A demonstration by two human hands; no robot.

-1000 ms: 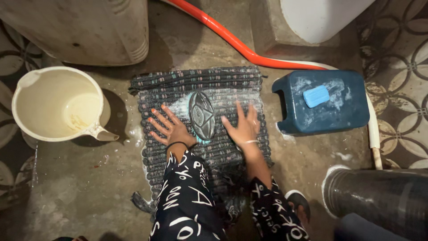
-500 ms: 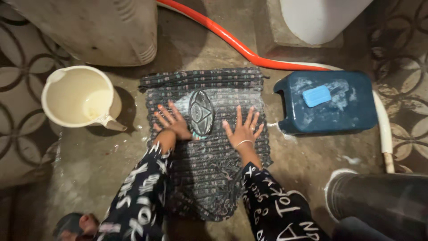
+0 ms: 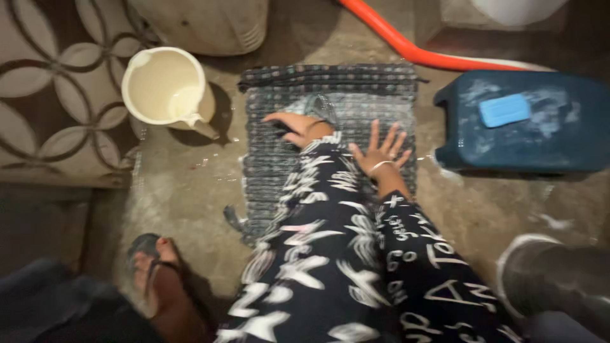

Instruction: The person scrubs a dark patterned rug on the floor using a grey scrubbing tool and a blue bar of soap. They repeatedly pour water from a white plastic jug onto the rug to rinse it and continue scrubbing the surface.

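A dark woven mat [image 3: 273,171] lies wet and soapy on the concrete floor. My left hand [image 3: 291,127] rests on its upper middle, turned so the fingers point left, and holds nothing. Just above the wrist, part of an oval scrubbing brush [image 3: 321,105] shows on the mat; the rest is hidden by my arm. My right hand [image 3: 380,151] is pressed flat on the mat's right side, fingers spread, with a thin bangle at the wrist. Both arms wear black sleeves with white lettering. The picture is blurred.
A cream jug [image 3: 166,86] stands left of the mat. A blue stool [image 3: 540,140] with a blue soap bar [image 3: 505,109] sits on the right, an orange hose [image 3: 406,47] behind. My sandalled foot [image 3: 159,273] is lower left, a black cylinder [image 3: 559,279] lower right.
The view has swung and shifted lower. My left hand turned its fingers to the left and slid over beside the brush; my right hand stayed flat on the mat.
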